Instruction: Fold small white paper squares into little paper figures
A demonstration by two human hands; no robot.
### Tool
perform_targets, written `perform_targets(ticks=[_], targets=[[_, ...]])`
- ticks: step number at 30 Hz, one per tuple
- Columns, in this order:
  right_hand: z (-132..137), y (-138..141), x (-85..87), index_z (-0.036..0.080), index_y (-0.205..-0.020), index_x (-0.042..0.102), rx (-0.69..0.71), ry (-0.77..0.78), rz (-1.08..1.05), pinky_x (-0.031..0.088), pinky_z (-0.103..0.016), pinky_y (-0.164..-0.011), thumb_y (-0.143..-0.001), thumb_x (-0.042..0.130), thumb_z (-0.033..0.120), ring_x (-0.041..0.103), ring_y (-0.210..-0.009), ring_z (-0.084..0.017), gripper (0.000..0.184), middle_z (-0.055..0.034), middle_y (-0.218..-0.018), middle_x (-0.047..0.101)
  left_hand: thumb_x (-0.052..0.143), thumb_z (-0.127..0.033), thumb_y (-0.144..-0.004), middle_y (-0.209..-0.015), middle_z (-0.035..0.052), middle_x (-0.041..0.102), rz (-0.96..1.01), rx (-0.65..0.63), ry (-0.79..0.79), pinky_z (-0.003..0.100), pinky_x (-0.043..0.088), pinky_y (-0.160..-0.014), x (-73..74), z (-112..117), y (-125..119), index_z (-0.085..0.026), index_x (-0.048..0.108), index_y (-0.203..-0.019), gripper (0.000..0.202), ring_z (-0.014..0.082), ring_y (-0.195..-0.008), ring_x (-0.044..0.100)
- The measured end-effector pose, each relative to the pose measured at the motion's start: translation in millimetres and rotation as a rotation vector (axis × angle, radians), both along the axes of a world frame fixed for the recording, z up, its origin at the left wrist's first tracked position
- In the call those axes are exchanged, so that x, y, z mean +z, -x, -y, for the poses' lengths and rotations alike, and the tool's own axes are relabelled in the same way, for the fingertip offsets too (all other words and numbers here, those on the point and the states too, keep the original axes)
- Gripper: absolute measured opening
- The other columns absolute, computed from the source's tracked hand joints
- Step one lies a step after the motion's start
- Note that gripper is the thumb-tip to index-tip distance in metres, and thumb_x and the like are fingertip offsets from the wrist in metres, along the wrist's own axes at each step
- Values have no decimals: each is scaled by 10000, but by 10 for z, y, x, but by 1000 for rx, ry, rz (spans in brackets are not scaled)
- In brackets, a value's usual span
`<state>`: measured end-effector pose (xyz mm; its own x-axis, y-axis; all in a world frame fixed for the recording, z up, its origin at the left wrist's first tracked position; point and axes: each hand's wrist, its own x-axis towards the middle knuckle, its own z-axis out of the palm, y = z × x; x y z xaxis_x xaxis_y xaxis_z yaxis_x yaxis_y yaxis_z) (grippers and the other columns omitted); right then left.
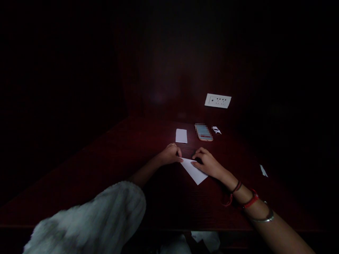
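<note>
A white folded sheet of paper (194,170) lies on the dark red wooden table (106,176), its point toward the near right. My left hand (171,154) is curled, with its fingertips pinching the paper's far left corner. My right hand (208,163) rests on the paper's upper right edge, fingers bent and pressing down. The right wrist wears red threads and a metal bangle.
Behind the hands lie a small white folded paper (181,135), a phone (203,132) and a crumpled paper scrap (216,129). A white socket plate (217,101) is on the back wall. Another paper scrap (263,170) lies at the right. The room is very dark.
</note>
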<state>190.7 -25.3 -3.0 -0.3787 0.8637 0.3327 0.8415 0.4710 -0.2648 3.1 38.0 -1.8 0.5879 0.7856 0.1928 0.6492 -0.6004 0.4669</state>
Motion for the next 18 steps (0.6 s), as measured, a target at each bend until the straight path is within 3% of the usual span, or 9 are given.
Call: perform_targets(ticks=[4,10,18], targets=[[-10,17,12,167,-812,561,8,25,-65,348,-289,-732,-693,508,245,432,-847,-147,151,-40,-846,449,601,-277,-564,-790,15,475,75,-36,-49,262,347,-731,-7,22,-33,-176,566,-637,129,164,-817,444],[7,74,80,158,-764,564,70,-59,-191,354,-243,-718,-712,472,172,448,-776,-111,107,-27,-808,460,575,-258,-615,-861,12,460,192,-113,-124,272,315,-811,46,98,-115,-182,563,-661,90,150,-869,428],[18,127,131,146,-718,549,71,-69,-231,356,-229,-683,-704,446,148,452,-731,-104,104,-25,-775,472,507,-195,-668,-943,15,445,214,-179,-174,288,292,-851,87,178,-161,-187,571,-699,72,148,-925,410]])
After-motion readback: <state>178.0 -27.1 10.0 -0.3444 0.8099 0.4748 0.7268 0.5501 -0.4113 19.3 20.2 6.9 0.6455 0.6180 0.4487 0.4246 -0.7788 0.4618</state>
